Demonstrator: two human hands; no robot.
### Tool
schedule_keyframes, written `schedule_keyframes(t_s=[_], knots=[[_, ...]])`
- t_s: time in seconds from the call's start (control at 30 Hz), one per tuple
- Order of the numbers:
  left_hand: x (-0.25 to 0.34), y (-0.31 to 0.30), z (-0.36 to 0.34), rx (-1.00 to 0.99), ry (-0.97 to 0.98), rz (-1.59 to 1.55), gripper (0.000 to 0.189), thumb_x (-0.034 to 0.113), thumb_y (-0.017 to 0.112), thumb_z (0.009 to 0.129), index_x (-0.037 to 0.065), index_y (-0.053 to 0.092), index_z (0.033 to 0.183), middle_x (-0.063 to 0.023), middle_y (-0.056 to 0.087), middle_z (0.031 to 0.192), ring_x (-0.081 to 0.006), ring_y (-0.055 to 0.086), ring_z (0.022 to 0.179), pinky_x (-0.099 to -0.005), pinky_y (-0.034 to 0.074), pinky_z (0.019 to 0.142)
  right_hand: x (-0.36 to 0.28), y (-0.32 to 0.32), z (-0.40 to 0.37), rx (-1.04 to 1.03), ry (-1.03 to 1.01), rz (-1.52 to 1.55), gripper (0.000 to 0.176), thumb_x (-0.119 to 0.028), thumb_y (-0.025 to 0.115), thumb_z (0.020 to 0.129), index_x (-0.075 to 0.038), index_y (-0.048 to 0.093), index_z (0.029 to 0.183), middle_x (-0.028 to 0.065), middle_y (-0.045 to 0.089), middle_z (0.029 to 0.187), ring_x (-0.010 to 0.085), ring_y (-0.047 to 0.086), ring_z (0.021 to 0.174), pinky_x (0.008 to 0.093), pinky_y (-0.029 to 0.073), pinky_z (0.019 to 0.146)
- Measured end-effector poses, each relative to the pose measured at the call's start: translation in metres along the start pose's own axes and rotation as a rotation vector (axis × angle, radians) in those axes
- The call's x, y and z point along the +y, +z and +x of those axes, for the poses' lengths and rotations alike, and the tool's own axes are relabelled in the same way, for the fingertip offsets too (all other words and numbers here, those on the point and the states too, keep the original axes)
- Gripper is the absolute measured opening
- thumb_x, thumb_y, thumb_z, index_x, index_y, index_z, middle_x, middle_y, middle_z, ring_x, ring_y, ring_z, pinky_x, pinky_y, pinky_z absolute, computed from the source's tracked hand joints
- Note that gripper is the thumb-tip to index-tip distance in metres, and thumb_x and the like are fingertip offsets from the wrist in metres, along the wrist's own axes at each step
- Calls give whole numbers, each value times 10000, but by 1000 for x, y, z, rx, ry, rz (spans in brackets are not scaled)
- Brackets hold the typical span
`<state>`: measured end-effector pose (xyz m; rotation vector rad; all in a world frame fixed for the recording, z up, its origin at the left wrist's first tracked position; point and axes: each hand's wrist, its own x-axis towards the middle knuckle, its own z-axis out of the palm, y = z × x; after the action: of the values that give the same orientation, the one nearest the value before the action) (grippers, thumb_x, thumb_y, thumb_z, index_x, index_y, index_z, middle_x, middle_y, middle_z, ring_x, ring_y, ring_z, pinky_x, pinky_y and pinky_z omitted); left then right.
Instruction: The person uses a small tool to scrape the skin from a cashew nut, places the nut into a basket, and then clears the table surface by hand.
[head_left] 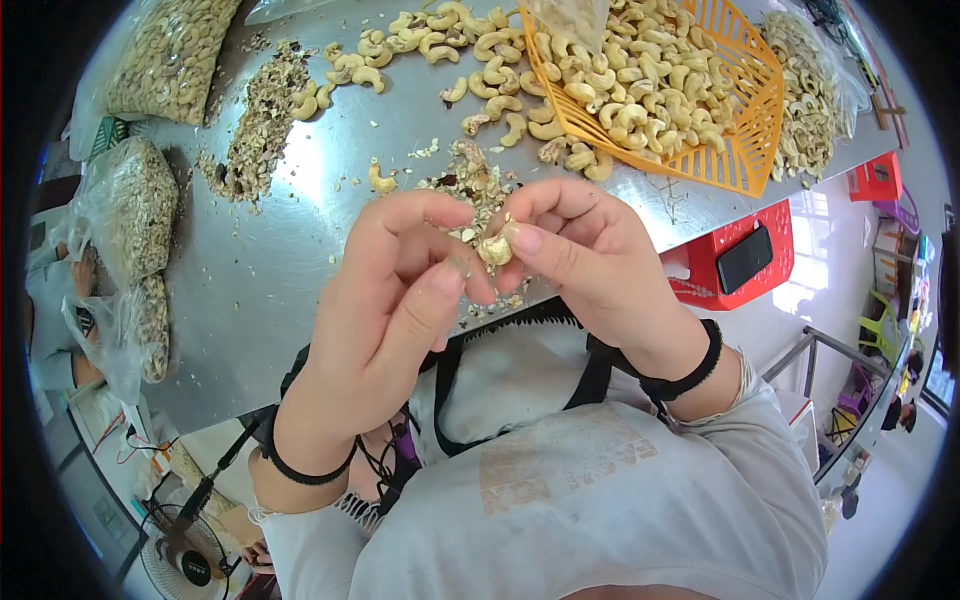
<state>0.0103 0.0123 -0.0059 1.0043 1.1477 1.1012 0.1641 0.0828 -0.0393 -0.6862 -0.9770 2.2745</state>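
Observation:
A pale cashew nut (494,251) is between my two hands, above the metal table. My right hand (600,255) pinches it, thumb on top and fingers behind. My left hand (385,300) is closed against its other side, with curled fingertips and thumb at the nut; their exact contact is partly hidden. Below the hands lies a heap of skin flakes and crumbs (478,182). One loose cashew (381,177) rests just beyond my left hand.
An orange plastic basket (755,150) full of cashews stands at the back right, with loose cashews (495,75) beside it. Bags of cashews (170,60) and of flakes (145,215) line the left. A phone (745,259) lies on a red stool (775,225).

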Motion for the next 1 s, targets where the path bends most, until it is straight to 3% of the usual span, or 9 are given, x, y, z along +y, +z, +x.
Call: schedule_keyframes(t_s=[0.07, 0.27, 0.47, 0.7, 0.9, 0.97, 1.0], knots=[[-3, 5, -1, 47, 71, 120, 339, 123, 399, 830, -6, 304, 1129, -89, 517, 702, -41, 368, 452, -135, 287, 417, -1, -2, 0, -34, 27, 58, 152, -86, 512, 793, 0, 498, 918, 45, 544, 795, 83, 502, 647, 199, 430, 586], [4, -1, -3, -101, -51, 92, 424, 95, 408, 820, -24, 257, 1197, -97, 537, 704, -48, 412, 490, -145, 327, 445, -3, 1, 0, -63, 129, 184, 166, -153, 558, 780, -16, 524, 866, 15, 539, 711, 71, 494, 602, 192, 413, 563], [0, 1, -4, -65, 72, 199, 391, 82, 410, 816, -31, 312, 1178, -98, 549, 719, -49, 416, 496, -150, 332, 453, -1, -1, -1, -104, 112, 179, 185, -185, 560, 781, -21, 530, 862, 17, 542, 710, 66, 480, 604, 195, 406, 562], [4, 1, -5, -44, 50, 179, 393, 71, 417, 811, -31, 325, 1180, -91, 550, 729, -46, 418, 507, -148, 329, 460, -2, 0, -2, -139, 31, 75, 165, -154, 587, 760, -23, 526, 840, 26, 554, 721, 70, 498, 654, 182, 400, 569], [4, 1, -7, -21, 111, 307, 388, 29, 415, 798, -23, 344, 1177, -71, 552, 759, -39, 411, 523, -150, 325, 468, -13, 5, -4, -120, 79, -11, 158, -140, 584, 762, -13, 526, 835, 19, 551, 725, 64, 499, 664, 177, 403, 578], [7, -1, -6, -11, 116, 415, 332, 7, 439, 799, 21, 432, 1131, -72, 577, 799, -126, 546, 714, -228, 421, 635, -12, 6, -5, -101, 66, -33, 153, -131, 583, 762, -10, 526, 837, 14, 548, 735, 58, 496, 668, 176, 402, 583], [8, 0, -6, -10, 117, 416, 332, 7, 439, 799, 21, 432, 1131, -72, 577, 799, -126, 546, 714, -228, 421, 635, -12, 7, -5, -82, 53, -54, 149, -121, 582, 762, -6, 526, 838, 10, 546, 745, 52, 494, 671, 174, 401, 588]])
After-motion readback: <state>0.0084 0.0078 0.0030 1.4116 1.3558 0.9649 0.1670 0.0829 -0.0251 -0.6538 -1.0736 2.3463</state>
